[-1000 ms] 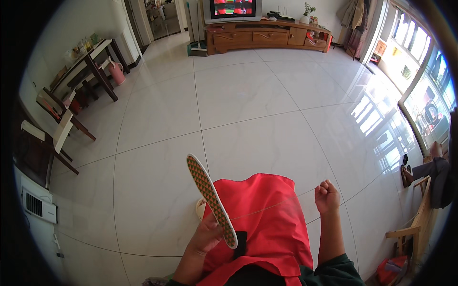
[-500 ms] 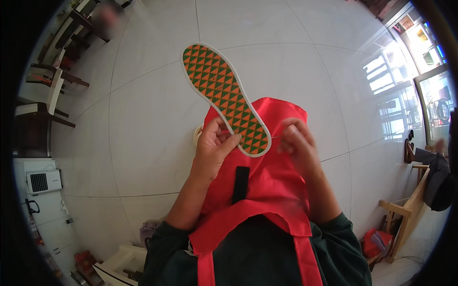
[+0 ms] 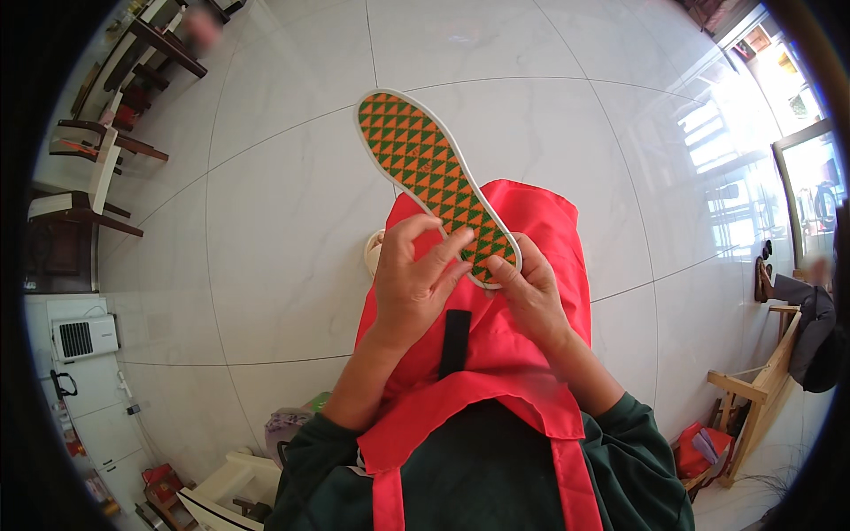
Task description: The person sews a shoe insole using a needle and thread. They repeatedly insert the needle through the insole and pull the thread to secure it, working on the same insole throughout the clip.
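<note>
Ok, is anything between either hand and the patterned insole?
Nothing visible: the right hand grips the lower end of the insole directly, and fingers of the left hand overlap its left edge. The red apron shows behind.

Pale glossy tiled floor (image 3: 292, 239), dark joints (image 3: 209, 173), glare (image 3: 708, 142) toward right edge. Standing directly on it: dark-legged table (image 3: 173, 51), far left corner; chairs (image 3: 104, 177), left edge; light-wood bench (image 3: 776, 376), right edge; dark footwear (image 3: 768, 248), right edge beyond bench; cream shoe (image 3: 373, 255), mid-floor
</note>
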The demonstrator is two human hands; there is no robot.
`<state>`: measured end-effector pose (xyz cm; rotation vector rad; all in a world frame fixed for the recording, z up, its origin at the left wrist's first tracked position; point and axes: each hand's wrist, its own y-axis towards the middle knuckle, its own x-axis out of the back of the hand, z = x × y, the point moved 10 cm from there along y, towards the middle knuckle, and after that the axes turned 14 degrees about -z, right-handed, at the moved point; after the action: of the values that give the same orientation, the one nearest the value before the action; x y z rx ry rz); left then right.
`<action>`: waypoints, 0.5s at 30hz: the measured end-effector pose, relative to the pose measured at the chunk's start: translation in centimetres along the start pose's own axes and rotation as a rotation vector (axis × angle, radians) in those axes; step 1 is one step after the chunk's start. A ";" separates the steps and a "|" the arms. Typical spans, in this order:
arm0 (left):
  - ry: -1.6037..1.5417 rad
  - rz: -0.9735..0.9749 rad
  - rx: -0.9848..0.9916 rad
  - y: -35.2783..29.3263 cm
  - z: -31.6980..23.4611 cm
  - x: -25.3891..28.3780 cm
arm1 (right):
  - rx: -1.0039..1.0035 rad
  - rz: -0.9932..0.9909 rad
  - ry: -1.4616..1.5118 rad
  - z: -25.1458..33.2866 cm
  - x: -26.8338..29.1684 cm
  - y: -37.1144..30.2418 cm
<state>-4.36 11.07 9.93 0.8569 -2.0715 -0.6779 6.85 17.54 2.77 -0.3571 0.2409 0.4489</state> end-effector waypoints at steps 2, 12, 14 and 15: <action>0.023 0.037 -0.104 -0.1 -0.5 -0.5 | 0.025 -0.012 0.025 -0.1 0.0 0.2; -1.118 -0.073 1.119 -2.3 5.9 -3.4 | 0.012 0.157 -0.123 0.9 -1.3 0.3; -1.165 -0.147 1.132 -1.3 6.4 -2.8 | -0.054 0.207 -0.054 1.4 -1.2 0.2; -1.188 -0.185 1.138 -1.0 6.8 -2.5 | -0.017 0.195 -0.015 2.0 -0.6 0.5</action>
<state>-8.42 13.51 4.33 1.4593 -3.5915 0.0915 6.42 18.47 4.64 -0.3479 0.2590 0.6456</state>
